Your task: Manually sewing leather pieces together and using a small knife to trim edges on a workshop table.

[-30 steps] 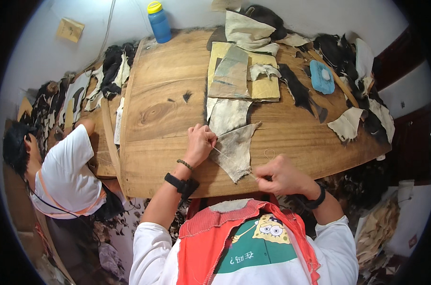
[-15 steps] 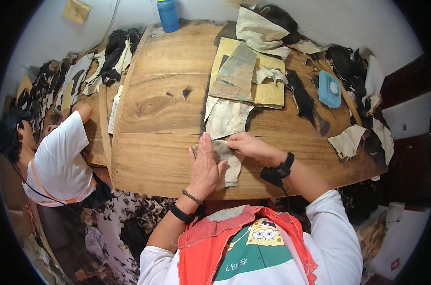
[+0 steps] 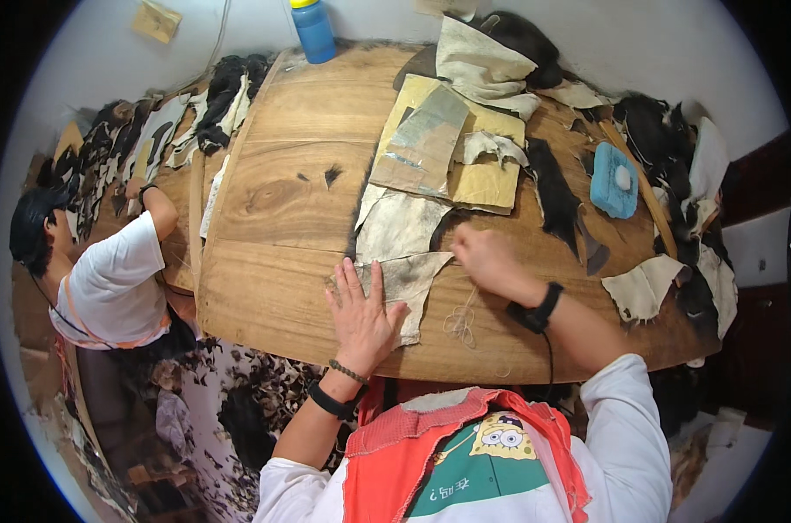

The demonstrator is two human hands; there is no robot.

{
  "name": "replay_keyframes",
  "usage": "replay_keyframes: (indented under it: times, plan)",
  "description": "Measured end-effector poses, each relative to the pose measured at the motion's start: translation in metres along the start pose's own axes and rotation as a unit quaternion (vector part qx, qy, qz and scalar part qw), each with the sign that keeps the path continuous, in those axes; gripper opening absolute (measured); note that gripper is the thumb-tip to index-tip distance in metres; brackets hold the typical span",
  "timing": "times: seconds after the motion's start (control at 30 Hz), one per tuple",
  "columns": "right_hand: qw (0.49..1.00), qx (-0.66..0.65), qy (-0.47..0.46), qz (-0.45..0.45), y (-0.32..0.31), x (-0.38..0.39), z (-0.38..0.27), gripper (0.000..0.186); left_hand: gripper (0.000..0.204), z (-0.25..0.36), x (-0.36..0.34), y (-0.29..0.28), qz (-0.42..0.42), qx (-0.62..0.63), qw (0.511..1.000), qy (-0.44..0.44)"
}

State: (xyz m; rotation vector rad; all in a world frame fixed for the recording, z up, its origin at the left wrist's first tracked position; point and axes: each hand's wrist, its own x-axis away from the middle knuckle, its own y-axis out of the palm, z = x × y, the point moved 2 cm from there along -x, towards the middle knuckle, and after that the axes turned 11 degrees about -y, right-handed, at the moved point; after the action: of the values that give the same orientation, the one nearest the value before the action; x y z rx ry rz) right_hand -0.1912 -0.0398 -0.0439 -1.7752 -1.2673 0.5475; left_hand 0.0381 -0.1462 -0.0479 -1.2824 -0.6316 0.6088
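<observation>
My left hand (image 3: 365,314) lies flat with fingers spread on a pale, grey-stained hide piece (image 3: 422,275) at the table's near part. My right hand (image 3: 487,257) is raised just right of that piece, fingertips pinched; what they hold is too small to make out. Below it a thin white thread (image 3: 461,327) runs in loose loops over the wood. A second pale hide piece (image 3: 400,222) lies beyond the first, under the edge of yellow card sheets (image 3: 496,183).
The wooden table (image 3: 282,270) also carries a blue bottle (image 3: 315,33), a blue soap dish (image 3: 612,183), wooden strips (image 3: 635,174) and black fur scraps (image 3: 552,192). A co-worker in white (image 3: 116,279) works at the left. Scraps litter the floor (image 3: 247,392).
Over the last second my left hand has gone from a pinch to spread flat on the hide. My right hand rose onto the hide, then moved right, off it.
</observation>
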Motion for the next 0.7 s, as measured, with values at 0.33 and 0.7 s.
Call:
replay_keyframes:
  times: [0.33, 0.7]
  plan:
    - [0.839, 0.487, -0.049, 0.240, -0.243, -0.031, 0.051, 0.010, 0.032, 0.004, -0.052, -0.006, 0.070, 0.321, 0.938, 0.106]
    - [0.943, 0.014, -0.331, 0.023, 0.015, -0.048, -0.028, 0.024, 0.021, 0.003, -0.056, 0.009, 0.109, 0.325, 0.938, 0.050]
